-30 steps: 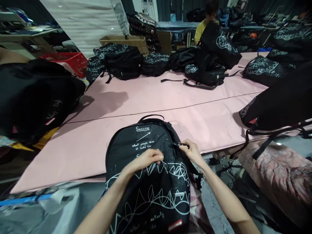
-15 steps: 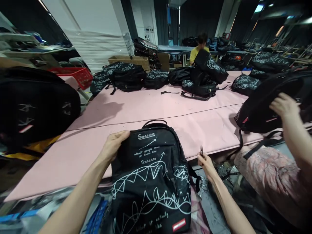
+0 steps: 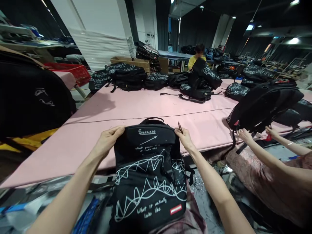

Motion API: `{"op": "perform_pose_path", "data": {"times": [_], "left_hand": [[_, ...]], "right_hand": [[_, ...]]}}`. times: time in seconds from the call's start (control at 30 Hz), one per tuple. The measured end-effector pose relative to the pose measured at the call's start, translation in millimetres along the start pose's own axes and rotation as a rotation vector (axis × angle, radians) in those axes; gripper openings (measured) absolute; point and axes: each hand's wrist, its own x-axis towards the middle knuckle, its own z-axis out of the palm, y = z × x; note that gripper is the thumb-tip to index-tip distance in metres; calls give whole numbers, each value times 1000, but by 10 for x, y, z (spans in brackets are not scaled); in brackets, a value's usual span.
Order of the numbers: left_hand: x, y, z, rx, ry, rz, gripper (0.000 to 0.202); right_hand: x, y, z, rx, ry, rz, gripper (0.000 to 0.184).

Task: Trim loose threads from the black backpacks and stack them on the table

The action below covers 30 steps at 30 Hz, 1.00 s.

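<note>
A black backpack [image 3: 149, 175] stands upright in front of me, its printed front facing me with white scribbled lines, lettering and a red label. My left hand [image 3: 110, 139] pinches its upper left corner between thumb and fingers. At the upper right corner, my right hand [image 3: 184, 138] grips the fabric. The same hand also keeps hold of thread snips [image 3: 179, 126], whose dark pointed tips stick up above the fingers. Behind the top edge shows the carrying handle [image 3: 153, 120]. The backpack's rear side is hidden from me.
A pink-covered table [image 3: 136, 105] stretches ahead, with several black backpacks [image 3: 129, 76] along its far side. To the right, a co-worker's hands [image 3: 245, 136] touch another backpack [image 3: 263, 104]. A large black bag [image 3: 31, 94] is close on the left, near a red crate [image 3: 80, 74].
My right hand, with the snips, has moved up and left from beside the backpack onto its upper right corner. The co-worker's hand has come down to the lower edge of the other backpack.
</note>
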Motion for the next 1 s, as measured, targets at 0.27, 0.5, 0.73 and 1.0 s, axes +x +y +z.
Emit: {"op": "perform_pose_path", "data": {"times": [0.27,0.5,0.73,1.0], "left_hand": [[-370,-760,-168,115,-17,8,32],[-1286,-1262,-358,247,-132,259,15],[-1270,-1526,-440,287,-219,276,30],[-1111,-1377,-449,333,-245,252,29]], "right_hand": [[-316,-138,-322,49,31,62,22],[-1603,173,-477,-392,-861,96,18],[-1788,727,-246,-637,-972,-24,25],[-1769,739,-295,-627,-975,0,20]]}}
